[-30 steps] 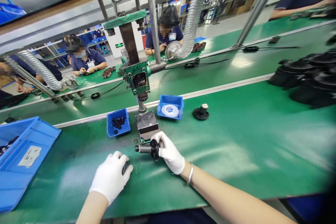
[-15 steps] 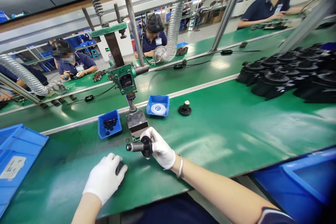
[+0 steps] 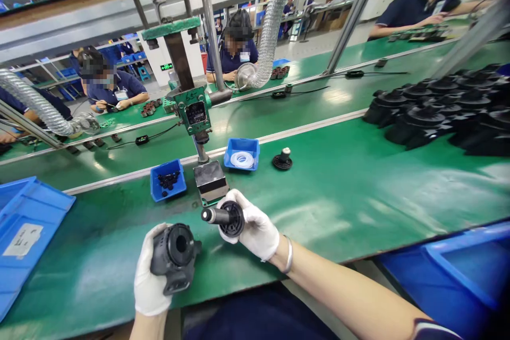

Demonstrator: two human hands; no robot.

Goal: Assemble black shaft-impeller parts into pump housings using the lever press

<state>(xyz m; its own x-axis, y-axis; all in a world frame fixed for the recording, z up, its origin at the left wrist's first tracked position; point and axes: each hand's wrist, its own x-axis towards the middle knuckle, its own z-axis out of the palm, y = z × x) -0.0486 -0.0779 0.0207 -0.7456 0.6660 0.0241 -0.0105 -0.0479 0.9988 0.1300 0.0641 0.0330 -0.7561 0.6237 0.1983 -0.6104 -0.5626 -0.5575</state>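
My left hand (image 3: 146, 281), in a white glove, is wrapped round a black plastic housing (image 3: 181, 247) with a round opening facing up and toward me. To its right, my gloved right hand (image 3: 255, 226) grips the flange of a black flanged shaft part (image 3: 231, 218). The grey shaft points left, its pale-centred tip just above and right of the housing, apart from it. Behind both hands stands a green hand press (image 3: 193, 111) with a metal block (image 3: 210, 178) at its base. A similar flanged part (image 3: 282, 159) sits upright on the green table.
A blue bin (image 3: 168, 180) holds small black pieces; another blue bin (image 3: 241, 154) holds white rings. Many black housings (image 3: 422, 111) cluster at the right. Large blue crates stand at the left (image 3: 43, 218) and lower right (image 3: 446, 265). Co-workers sit beyond the metal frame.
My left hand has turned and lifted, bringing the black housing into plain sight. My right hand, still holding the flanged shaft part, has shifted slightly right. The view has shifted a little.
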